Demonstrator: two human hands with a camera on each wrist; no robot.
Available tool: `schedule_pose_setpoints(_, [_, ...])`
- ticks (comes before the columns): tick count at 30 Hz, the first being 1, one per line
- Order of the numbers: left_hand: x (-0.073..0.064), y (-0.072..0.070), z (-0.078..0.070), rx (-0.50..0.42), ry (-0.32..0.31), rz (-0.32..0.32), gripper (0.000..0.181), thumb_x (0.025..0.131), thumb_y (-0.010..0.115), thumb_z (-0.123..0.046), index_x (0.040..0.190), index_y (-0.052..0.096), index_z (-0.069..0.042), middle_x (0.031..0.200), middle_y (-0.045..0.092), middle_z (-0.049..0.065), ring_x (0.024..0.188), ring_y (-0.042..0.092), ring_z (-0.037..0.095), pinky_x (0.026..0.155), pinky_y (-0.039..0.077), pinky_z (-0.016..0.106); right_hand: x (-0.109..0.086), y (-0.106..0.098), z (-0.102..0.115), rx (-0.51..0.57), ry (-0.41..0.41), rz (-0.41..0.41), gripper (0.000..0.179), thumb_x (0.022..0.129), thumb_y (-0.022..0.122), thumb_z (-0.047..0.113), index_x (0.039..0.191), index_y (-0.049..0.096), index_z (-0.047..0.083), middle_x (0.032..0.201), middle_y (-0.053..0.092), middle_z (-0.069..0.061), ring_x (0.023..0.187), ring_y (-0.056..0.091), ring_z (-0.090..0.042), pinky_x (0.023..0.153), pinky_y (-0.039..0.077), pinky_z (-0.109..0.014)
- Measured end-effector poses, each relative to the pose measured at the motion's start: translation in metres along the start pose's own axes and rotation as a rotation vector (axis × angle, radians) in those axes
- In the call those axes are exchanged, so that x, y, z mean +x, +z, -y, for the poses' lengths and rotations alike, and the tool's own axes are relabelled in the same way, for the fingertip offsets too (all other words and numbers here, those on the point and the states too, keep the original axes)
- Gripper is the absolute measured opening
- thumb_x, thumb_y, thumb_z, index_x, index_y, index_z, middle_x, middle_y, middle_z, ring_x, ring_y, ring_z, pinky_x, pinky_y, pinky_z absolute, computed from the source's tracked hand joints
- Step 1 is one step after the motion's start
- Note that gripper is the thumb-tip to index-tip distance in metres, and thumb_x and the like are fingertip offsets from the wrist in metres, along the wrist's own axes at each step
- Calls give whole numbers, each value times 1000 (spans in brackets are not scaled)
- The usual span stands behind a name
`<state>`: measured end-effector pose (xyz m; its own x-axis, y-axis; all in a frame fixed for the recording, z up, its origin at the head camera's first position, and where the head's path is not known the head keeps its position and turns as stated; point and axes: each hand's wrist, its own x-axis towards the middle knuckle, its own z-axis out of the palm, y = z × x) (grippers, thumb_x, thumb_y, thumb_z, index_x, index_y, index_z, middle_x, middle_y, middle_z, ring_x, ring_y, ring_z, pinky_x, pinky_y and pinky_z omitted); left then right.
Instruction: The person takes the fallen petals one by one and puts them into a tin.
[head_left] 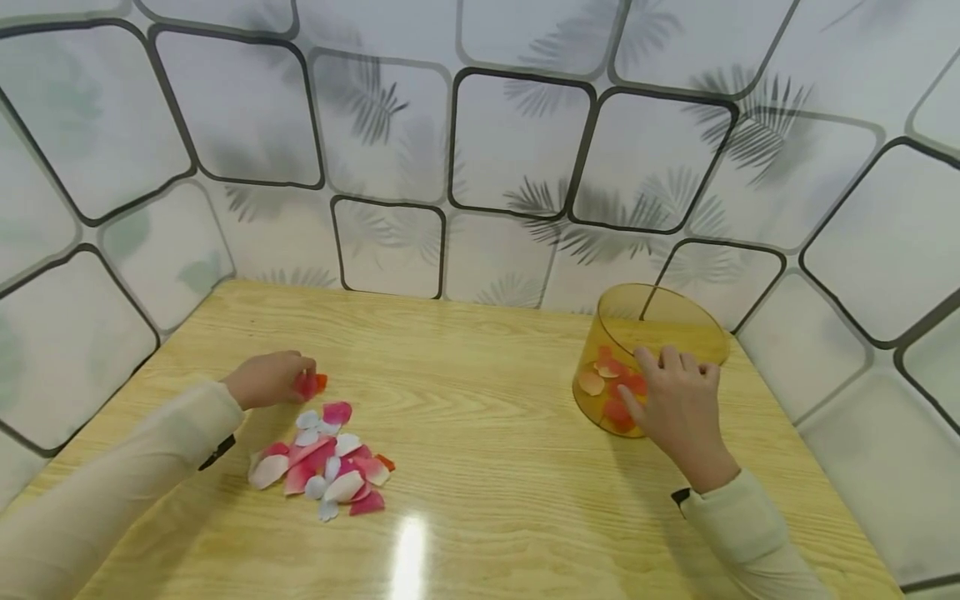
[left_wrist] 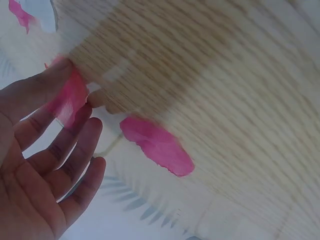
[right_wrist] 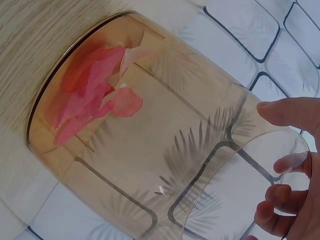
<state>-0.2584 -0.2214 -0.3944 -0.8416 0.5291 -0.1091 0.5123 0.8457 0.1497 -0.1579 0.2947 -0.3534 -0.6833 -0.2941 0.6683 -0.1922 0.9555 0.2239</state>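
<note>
Between thumb and fingers, my left hand [head_left: 272, 379] pinches a pink petal [left_wrist: 72, 97] at the left of the table. A second pink petal [left_wrist: 157, 145] lies close to those fingertips. Just in front of this hand spreads a loose pile of petals [head_left: 330, 467] in pink, white and pale blue, with an orange-red one at its edge. Over on the right, my right hand [head_left: 681, 408] grips the rim of a clear amber container [right_wrist: 165, 100], thumb outside and fingers curled over the edge. Several pink, red and peach petals [right_wrist: 95, 85] rest in its bottom.
The light wood table [head_left: 480, 400] runs back to a wall [head_left: 517, 142] covered in outlined rounded squares and grey leaves. Similar patterned surfaces flank it on both sides. A bright reflection shows near the table's front.
</note>
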Motion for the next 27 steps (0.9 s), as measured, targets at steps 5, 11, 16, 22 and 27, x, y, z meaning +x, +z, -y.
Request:
schedule_pose_setpoints(5, [1, 0, -1, 11, -4, 0, 25, 75, 77, -15, 94, 65, -3, 83, 64, 5, 74, 57, 18, 72, 53, 40, -1, 0, -1, -12, -1, 4, 49, 65, 81, 32, 97, 56, 4, 76, 51, -17, 65, 51, -38, 57, 33, -47])
schedule_pose_setpoints(11, [-1, 1, 2, -4, 3, -10, 19, 78, 75, -16, 91, 67, -4, 79, 63, 1, 70, 52, 15, 68, 50, 35, -2, -1, -2, -25, -11, 2, 48, 66, 81, 32, 97, 56, 4, 75, 51, -17, 64, 50, -37, 56, 34, -47])
schedule_pose_setpoints(16, [-1, -6, 2, -17, 21, -20, 11, 78, 75, -17, 79, 66, -10, 71, 58, -4, 65, 47, 13, 60, 44, 29, -2, -2, -3, -28, -12, 2, 48, 66, 81, 32, 96, 55, 4, 75, 51, -17, 63, 50, -37, 55, 34, -47])
schedule_pose_setpoints(22, [10, -34, -13, -8, 53, -98, 13, 79, 73, -12, 70, 65, -12, 66, 59, -5, 61, 49, 9, 56, 43, 28, -1, -2, -2, -20, -3, 5, 48, 66, 81, 32, 96, 56, 4, 75, 51, -17, 64, 51, -37, 55, 33, -46])
schedule_pose_setpoints(27, [33, -65, -37, -12, 96, -181, 10, 81, 72, -11, 72, 66, -12, 69, 63, -3, 63, 53, 10, 61, 47, 31, 0, -1, -1, -18, -6, 4, 48, 66, 81, 32, 97, 56, 5, 74, 51, -16, 64, 51, -37, 56, 32, -45])
